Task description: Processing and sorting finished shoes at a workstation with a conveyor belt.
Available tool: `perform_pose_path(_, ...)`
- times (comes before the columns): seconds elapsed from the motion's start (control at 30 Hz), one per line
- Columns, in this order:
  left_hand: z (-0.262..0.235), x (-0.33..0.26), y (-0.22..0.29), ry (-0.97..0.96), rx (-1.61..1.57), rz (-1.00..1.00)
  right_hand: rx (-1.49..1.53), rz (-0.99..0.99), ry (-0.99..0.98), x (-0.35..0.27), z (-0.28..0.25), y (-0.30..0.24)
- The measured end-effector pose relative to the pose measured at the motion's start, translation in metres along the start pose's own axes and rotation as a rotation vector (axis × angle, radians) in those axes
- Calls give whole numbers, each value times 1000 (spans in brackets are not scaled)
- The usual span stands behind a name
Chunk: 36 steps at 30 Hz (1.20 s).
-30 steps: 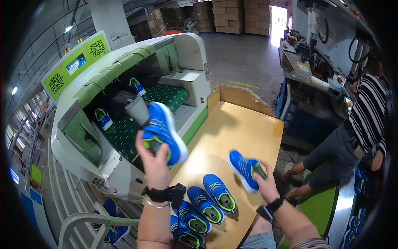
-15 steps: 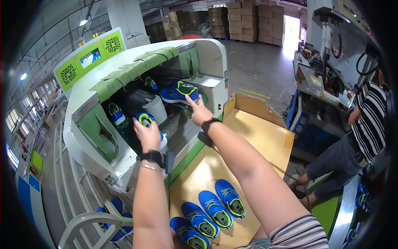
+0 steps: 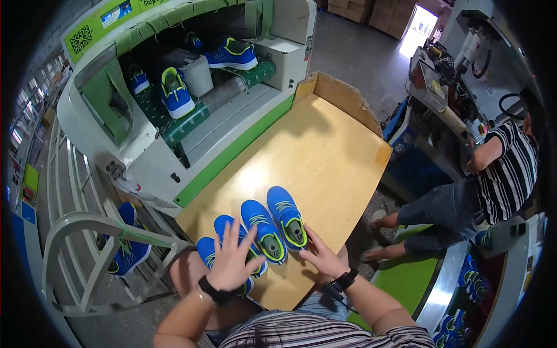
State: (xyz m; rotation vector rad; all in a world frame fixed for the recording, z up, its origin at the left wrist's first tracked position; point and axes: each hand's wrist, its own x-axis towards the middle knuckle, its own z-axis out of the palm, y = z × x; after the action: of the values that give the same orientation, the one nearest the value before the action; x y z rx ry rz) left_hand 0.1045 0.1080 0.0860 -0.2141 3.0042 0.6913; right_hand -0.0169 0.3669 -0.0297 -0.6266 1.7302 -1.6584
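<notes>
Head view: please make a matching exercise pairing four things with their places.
1. Left hand
2. Right hand
3. Green conveyor belt
4. Brown cardboard panel

A. Far edge of pale wooden table
B. Spread over row of blue shoes on the table
C. Opening of white-and-green machine
D. At heel of row's rightmost shoe

Pairs: 1-B, 2-D, 3-C, 4-A

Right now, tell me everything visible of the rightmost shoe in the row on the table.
The rightmost shoe is blue and stands upright on the wooden-looking table, toe pointing away from the person and slightly left. Its upper looks like fabric, with pale yellowish laces, a yellow-green collar and a dark green insert in the opening. Little sole shows. The right hand is at its heel, apparently touching; another shoe stands close on its left.
</notes>
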Motion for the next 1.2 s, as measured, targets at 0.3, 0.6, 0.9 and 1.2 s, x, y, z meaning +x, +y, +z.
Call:
perform_pose_path(0.3,29,-39,-5,134,113,54,-387,-69,299,22,31,-16)
perform_pose_path(0.6,15,-25,-12,116,-350,66,-301,-163,278,41,30,-35)
perform_pose_path(0.9,-50,77,-24,191,-551,11,-374,-106,287,-34,26,-37)
perform_pose_path(1.2,-7,255,-33,314,-531,-163,-459,-137,279,-35,21,-34)
